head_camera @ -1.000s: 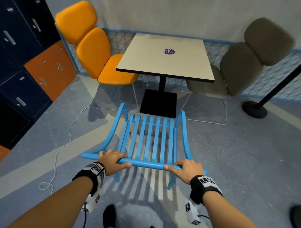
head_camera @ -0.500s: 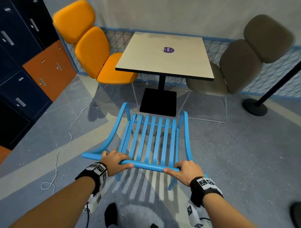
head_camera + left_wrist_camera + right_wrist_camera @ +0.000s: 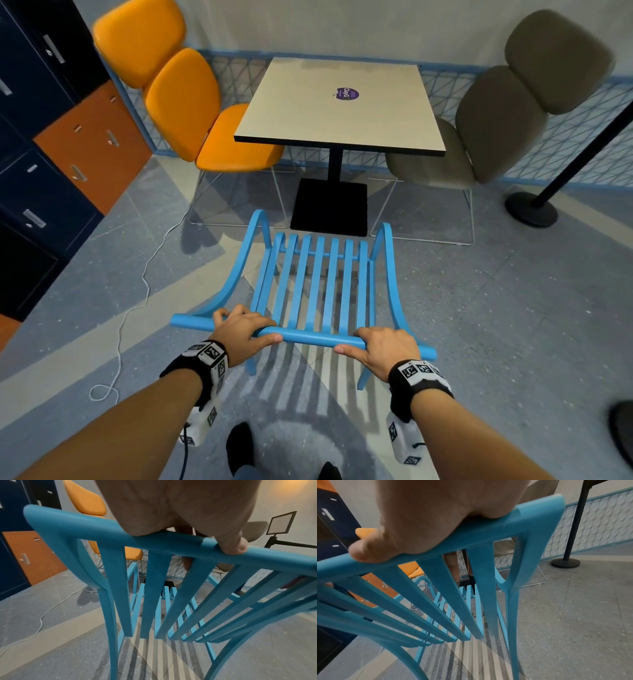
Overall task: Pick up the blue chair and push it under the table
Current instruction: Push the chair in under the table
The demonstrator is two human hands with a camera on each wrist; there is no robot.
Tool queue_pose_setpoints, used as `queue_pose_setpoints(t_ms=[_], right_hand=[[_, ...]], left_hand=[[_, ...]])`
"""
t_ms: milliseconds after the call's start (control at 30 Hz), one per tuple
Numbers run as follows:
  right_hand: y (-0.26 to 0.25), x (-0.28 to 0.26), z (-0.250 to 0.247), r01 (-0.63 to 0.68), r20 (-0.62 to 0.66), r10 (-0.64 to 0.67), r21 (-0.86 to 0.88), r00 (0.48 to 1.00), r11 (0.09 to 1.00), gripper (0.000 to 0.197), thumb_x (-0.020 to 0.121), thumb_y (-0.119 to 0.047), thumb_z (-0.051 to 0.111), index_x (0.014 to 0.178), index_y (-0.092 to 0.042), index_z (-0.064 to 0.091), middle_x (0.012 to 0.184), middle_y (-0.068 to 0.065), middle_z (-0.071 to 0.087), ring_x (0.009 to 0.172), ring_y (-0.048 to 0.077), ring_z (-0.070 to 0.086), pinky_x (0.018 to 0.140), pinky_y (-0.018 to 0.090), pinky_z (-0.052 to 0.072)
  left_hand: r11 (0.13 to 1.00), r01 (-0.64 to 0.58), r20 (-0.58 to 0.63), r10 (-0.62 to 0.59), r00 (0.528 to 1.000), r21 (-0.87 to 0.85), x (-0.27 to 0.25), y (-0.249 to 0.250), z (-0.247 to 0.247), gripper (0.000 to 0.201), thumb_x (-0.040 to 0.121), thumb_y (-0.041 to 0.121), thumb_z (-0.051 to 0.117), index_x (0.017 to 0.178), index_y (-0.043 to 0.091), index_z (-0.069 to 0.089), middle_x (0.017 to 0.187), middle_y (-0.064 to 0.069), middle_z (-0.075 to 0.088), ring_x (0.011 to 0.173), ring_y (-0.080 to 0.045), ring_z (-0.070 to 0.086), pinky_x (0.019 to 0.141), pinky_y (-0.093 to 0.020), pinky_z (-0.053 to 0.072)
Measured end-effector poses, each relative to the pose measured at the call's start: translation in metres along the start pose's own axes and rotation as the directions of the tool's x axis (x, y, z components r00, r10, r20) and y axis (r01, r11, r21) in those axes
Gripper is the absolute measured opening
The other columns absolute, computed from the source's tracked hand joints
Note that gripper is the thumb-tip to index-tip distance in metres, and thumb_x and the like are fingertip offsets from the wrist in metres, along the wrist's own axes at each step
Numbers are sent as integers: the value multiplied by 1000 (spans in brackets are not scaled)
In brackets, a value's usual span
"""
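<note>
A blue slatted chair (image 3: 318,284) faces a square beige table (image 3: 339,106) on a black pedestal base (image 3: 330,205). My left hand (image 3: 239,325) grips the left part of the chair's top rail, fingers curled over it and thumb under. My right hand (image 3: 383,346) grips the right part of the same rail. In the left wrist view the left hand (image 3: 180,511) wraps the blue chair's rail (image 3: 96,528). The right wrist view has the right hand (image 3: 428,517) wrapped on the rail (image 3: 488,534) near its corner. The seat's front edge lies just short of the pedestal base.
An orange chair (image 3: 191,113) stands left of the table, a grey-brown chair (image 3: 496,130) right of it. Dark and orange lockers (image 3: 61,147) line the left side. A white cable (image 3: 137,301) trails on the floor. A black post with round base (image 3: 531,209) stands at right.
The chair has moved forward toward the table with both hands still gripping its top rail; its seat front now sits close to the pedestal base.
</note>
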State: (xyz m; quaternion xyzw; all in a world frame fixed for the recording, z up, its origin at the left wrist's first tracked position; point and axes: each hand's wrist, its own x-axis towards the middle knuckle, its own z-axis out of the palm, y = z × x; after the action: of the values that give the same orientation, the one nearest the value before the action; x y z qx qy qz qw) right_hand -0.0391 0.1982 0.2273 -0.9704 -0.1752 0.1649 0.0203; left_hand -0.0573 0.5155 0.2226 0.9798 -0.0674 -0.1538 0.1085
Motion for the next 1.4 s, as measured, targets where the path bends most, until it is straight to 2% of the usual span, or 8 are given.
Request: queue_pose_setpoints(t_ms=[133,267,367,567,767,967,1300,1400], right_hand=[[1,7,-2,-2,10,2,-16,1000,1000,80,70,-97,11,80,-30,52,71,-5,58,67,20,59,61,34,42],[5,14,-6,-53,51,53,-13,997,999,75,71,-96,14,81,-31,49,65,-7,53,66,21,55,84,42,47],[7,21,-9,-117,50,120,-50,992,992,84,69,-98,11,86,-30,58,61,-7,50,62,18,49,89,47,38],[13,40,-17,-214,28,214,-5,976,977,88,66,-100,12,91,-31,61,73,-8,56,86,22,59,99,57,34],[16,66,-27,-247,49,246,24,968,969,91,64,-101,9,93,-33,61,76,-9,61,89,21,58,98,58,32],[21,96,-37,-287,28,286,58,958,956,94,62,-101,4,101,-38,62,99,-11,65,106,21,51,101,58,22],[39,155,-57,-287,13,287,84,958,954,78,63,-101,15,68,-31,49,72,-9,59,92,19,48,92,48,26],[44,171,-61,-302,11,302,71,953,951,78,64,-101,16,68,-31,50,71,-9,59,92,19,48,93,50,27]], left_hand=[[1000,-2,-18,2,1000,10,5,-3,-1,59,79,84,26,110,49,62,90,20,64,89,-7,39,74,-36,15],[1000,-10,-26,10,1000,-6,14,0,-4,60,78,83,25,108,47,63,86,21,62,88,-9,39,75,-37,16],[1000,-8,-38,8,999,-9,25,3,-8,66,76,85,22,109,46,64,85,22,61,89,-10,40,73,-37,17],[1000,-8,-30,8,1000,-20,55,1,-18,63,76,84,25,107,46,64,76,22,57,88,-11,41,72,-37,20],[1000,-12,-36,11,999,-26,82,-6,-31,58,77,81,30,106,45,65,69,22,52,90,-12,41,74,-37,22],[999,-11,-24,10,1000,-38,115,-12,-46,56,78,80,34,104,43,66,67,22,50,91,-13,43,77,-38,25],[999,-19,-26,18,999,-48,176,-25,-66,51,77,81,32,98,46,63,68,20,53,91,-12,43,75,-36,21],[999,-37,-12,36,999,-39,193,-28,-72,54,79,80,33,101,43,65,71,17,56,93,-13,43,75,-36,21]])
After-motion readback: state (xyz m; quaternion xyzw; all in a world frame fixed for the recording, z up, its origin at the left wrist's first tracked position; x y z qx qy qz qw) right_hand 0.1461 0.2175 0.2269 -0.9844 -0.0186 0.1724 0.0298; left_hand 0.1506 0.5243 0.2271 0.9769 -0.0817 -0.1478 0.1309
